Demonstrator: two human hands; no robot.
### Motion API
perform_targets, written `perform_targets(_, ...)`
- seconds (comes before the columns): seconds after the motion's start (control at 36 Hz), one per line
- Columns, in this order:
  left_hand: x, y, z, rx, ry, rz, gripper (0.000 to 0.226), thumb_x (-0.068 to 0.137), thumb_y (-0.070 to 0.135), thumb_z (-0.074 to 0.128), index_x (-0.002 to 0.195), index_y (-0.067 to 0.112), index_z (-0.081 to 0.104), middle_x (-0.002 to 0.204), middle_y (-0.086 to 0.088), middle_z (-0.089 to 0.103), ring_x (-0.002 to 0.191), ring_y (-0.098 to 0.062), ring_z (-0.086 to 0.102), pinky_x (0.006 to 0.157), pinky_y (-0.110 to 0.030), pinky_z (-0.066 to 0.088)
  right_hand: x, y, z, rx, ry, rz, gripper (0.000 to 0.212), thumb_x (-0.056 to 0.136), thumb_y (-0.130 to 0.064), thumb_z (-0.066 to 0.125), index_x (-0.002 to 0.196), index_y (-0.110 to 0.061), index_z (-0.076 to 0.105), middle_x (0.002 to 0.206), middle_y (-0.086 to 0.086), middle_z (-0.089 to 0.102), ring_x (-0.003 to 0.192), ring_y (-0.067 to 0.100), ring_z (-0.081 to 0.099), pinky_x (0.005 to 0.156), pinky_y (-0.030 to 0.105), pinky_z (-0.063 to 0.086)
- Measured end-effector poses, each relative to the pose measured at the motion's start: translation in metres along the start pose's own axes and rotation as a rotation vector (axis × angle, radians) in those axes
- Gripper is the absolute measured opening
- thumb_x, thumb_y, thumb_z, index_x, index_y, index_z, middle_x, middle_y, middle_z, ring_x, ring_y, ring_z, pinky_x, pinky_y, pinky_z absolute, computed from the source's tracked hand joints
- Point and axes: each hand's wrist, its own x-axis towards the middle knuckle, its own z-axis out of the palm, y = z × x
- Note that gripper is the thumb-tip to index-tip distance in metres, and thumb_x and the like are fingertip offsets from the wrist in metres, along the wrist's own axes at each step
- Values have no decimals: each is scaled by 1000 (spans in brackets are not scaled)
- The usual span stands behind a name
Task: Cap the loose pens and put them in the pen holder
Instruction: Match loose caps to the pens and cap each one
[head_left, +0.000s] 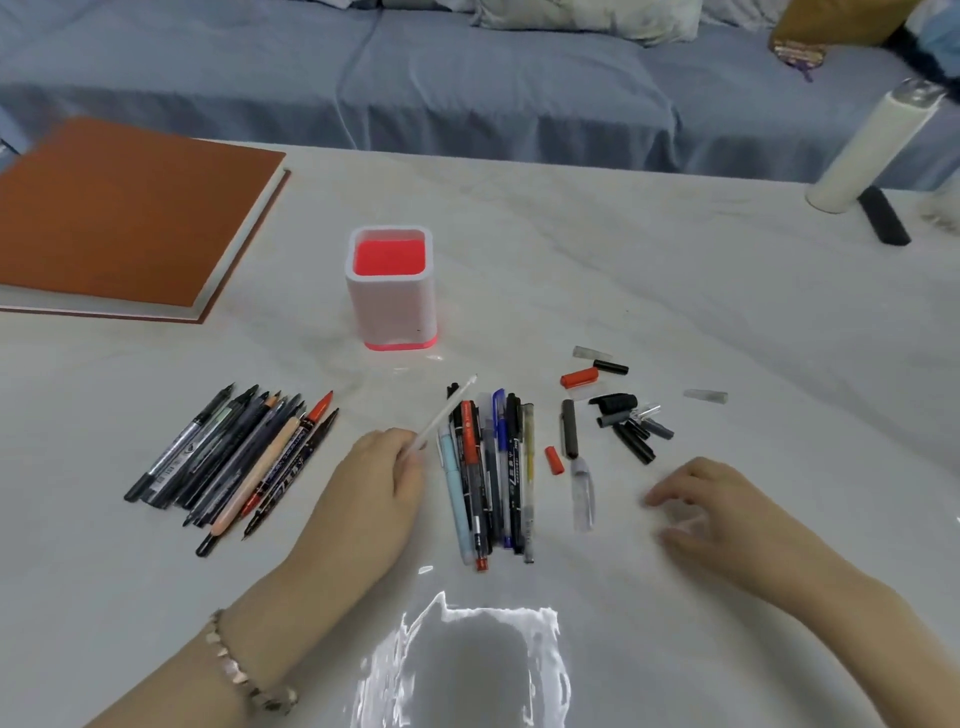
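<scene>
My left hand (376, 483) holds a thin white pen (445, 413), tip pointing up and away toward the pen holder (390, 296), a white square cup with a red inside and red base. To its right lies a row of several pens (491, 478), side by side. Another bundle of uncapped pens (234, 457) lies on the left. Loose caps (626, 421), black, grey, red and clear, are scattered right of the middle row. My right hand (711, 514) rests on the table below the caps, fingers curled and apart, holding nothing. A clear cap (582, 493) lies between my hands.
A brown-covered book (119, 213) lies at the far left. A white cylinder bottle (872, 150) and a black bar (883, 215) stand at the far right. A blue-covered sofa (467, 78) runs behind the table. Glare marks the near table edge (467, 665).
</scene>
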Motion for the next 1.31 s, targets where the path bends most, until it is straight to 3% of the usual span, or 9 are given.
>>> perform_targets(0.17, -5, 14, 3, -180, -79, -11, 16, 95, 24, 43, 94, 32, 56, 75, 10, 60, 58, 18, 49, 53, -1, 35, -1, 9, 2, 24, -37, -10, 26, 78, -20, 69, 78, -40, 52, 95, -14, 49, 85, -2, 50, 70, 6, 35)
perform_targets(0.31, -9, 15, 4, -245, -113, -17, 16, 93, 22, 47, 96, 31, 61, 70, 7, 62, 54, 5, 47, 53, -6, 37, 0, 0, 4, 58, 46, 23, 8, 84, -28, 62, 78, -22, 61, 87, -4, 57, 78, 5, 52, 69, 15, 39)
perform_targets(0.44, -13, 19, 4, -336, -129, -23, 22, 91, 22, 50, 86, 41, 59, 78, 11, 64, 59, -4, 49, 62, -20, 42, 1, -33, 4, 661, 336, 96, 16, 77, -14, 70, 71, -18, 56, 68, 0, 60, 56, 11, 58, 62, 18, 46)
perform_targets(0.56, -17, 20, 4, -373, -131, -39, 23, 91, 20, 51, 86, 40, 61, 77, 6, 64, 56, -1, 46, 57, -13, 38, 3, -65, -1, 1043, 465, 106, 21, 72, -2, 72, 76, -14, 55, 55, 1, 57, 39, 7, 49, 46, 12, 42)
perform_targets(0.67, -22, 21, 4, -425, -143, -59, 23, 90, 18, 51, 88, 37, 63, 71, 6, 64, 55, -1, 47, 59, -15, 40, 3, -87, 3, 1258, 474, 126, 10, 77, -5, 67, 80, -14, 63, 51, -7, 62, 40, 6, 44, 45, 12, 42)
perform_targets(0.86, -30, 19, 6, -478, -165, -73, 26, 89, 20, 53, 83, 42, 66, 74, -12, 60, 56, -7, 42, 57, -19, 37, 8, -107, 7, 1541, 451, 129, 12, 74, -11, 65, 85, -12, 69, 68, -3, 73, 60, 5, 66, 63, 13, 53)
perform_targets(0.97, -34, 19, 5, -484, -185, -62, 24, 90, 20, 52, 84, 39, 65, 64, -1, 61, 55, -4, 42, 55, -16, 37, 11, -112, 7, 1538, 410, 125, 33, 61, -25, 66, 89, -7, 68, 74, -3, 74, 65, 4, 64, 67, 17, 56)
perform_targets(1.06, -35, 20, 3, -472, -186, -55, 19, 89, 23, 53, 87, 38, 65, 63, 9, 61, 54, -3, 43, 55, -14, 37, 12, -114, 8, 1514, 383, 127, 29, 60, -28, 65, 82, -11, 68, 74, -3, 73, 67, 4, 64, 69, 19, 56)
perform_targets(1.31, -38, 20, 1, -391, -189, 6, 20, 89, 24, 53, 87, 40, 65, 70, -2, 60, 52, -2, 40, 53, -12, 34, 10, -117, 10, 1522, 339, 95, 27, 60, -21, 67, 85, -10, 64, 70, 3, 73, 61, 6, 64, 61, 16, 54)
